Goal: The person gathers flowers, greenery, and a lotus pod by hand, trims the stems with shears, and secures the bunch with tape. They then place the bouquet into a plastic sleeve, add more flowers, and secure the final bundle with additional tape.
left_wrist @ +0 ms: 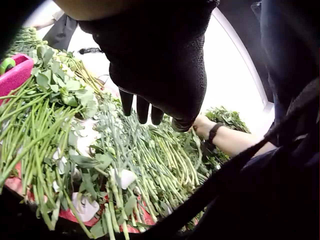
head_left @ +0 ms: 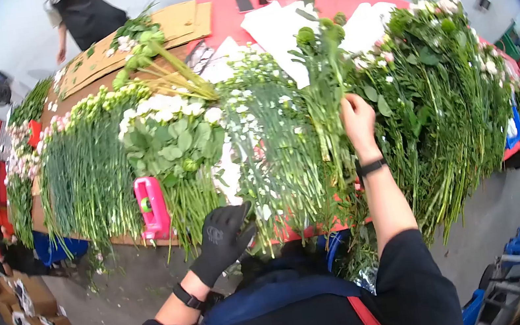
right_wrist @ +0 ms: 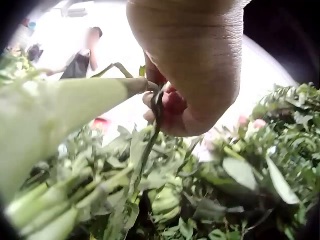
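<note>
My bare right hand (head_left: pixel 359 123) is over the middle-right of the flower table, its fingers pinching a green flower stem (right_wrist: pixel 75 100). In the right wrist view the thick pale stem runs toward the camera, with a narrow leaf hanging at the fingertips. Green pompom flowers (head_left: pixel 305 37) stand just beyond this hand in the head view. My left hand (head_left: pixel 221 241), in a black glove, hovers at the near table edge with its fingers extended and nothing in them. Below it lie cut stems (left_wrist: pixel 150 170) of a white-flowered bunch (head_left: pixel 265 102).
A pink tape dispenser (head_left: pixel 153 207) sits left among the stems. Leafy pink-and-white bunches (head_left: pixel 433 71) spread at right. White paper (head_left: pixel 279 37), cardboard (head_left: pixel 124 48) and a phone (head_left: pixel 244 4) lie at the back. Another person (head_left: pixel 90 17) stands beyond the table.
</note>
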Demonstrator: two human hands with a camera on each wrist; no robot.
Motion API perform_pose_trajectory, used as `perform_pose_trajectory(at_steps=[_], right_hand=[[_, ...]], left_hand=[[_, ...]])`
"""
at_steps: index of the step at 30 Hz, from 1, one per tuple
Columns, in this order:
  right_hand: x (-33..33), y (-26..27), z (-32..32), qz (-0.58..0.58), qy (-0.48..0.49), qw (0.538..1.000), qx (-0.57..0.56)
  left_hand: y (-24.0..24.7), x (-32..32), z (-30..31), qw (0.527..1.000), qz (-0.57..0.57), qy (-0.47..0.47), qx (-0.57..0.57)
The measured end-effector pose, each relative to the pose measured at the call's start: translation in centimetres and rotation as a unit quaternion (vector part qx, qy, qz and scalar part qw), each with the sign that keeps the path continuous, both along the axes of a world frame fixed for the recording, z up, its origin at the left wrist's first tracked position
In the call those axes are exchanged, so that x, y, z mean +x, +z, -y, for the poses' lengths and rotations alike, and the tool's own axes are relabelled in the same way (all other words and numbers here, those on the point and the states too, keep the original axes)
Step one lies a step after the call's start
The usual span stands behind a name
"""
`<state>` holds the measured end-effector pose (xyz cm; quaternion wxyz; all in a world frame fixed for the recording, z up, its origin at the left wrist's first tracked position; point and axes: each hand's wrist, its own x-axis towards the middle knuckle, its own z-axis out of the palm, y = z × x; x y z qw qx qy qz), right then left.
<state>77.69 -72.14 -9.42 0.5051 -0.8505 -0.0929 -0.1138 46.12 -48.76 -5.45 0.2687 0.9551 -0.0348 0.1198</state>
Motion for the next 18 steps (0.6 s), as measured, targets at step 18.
perform_pose_trajectory(at_steps=[18], right_hand=[[-26.8,3.4,-5.6,-0.007,0.331,0.936,-0.118]], left_hand=[[-0.9,2.0,-5.2,0.710,-0.010,0.097,-0.697]])
